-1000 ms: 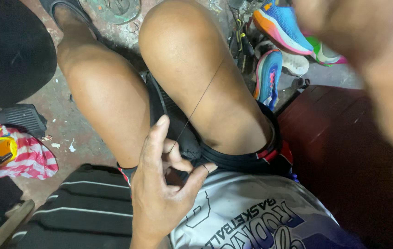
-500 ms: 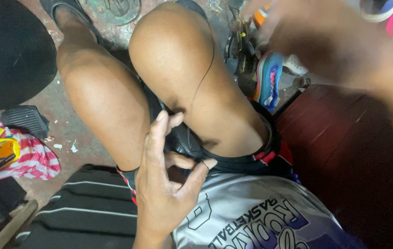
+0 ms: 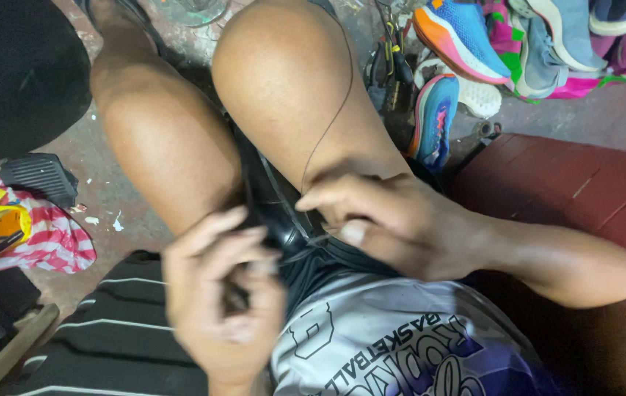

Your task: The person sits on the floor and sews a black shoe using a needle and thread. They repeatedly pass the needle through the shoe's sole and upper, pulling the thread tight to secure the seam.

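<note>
- Since the earlier frame the right hand (image 3: 394,224) has come down from the upper right and now rests on the dark glossy shoe-like piece (image 3: 284,220) wedged between the bare thighs.
- Its fingers curl over that dark piece, thumb nail showing; whether they truly clamp it, I cannot tell.
- Left hand (image 3: 221,293), blurred, sits just below and left of the dark piece, fingers bent in around its near edge, touching it; the grip itself is unclear.
- One thin black thread (image 3: 331,117) runs from the dark piece up over the right knee.
- Up and right of the dark piece lies a pile of bright blue, orange and pink sports shoes (image 3: 518,44) on the floor.
- Far left of the dark piece lies a red-and-white striped cloth (image 3: 60,238), with a black ribbed rubber sole (image 3: 38,176) just above it.
</note>
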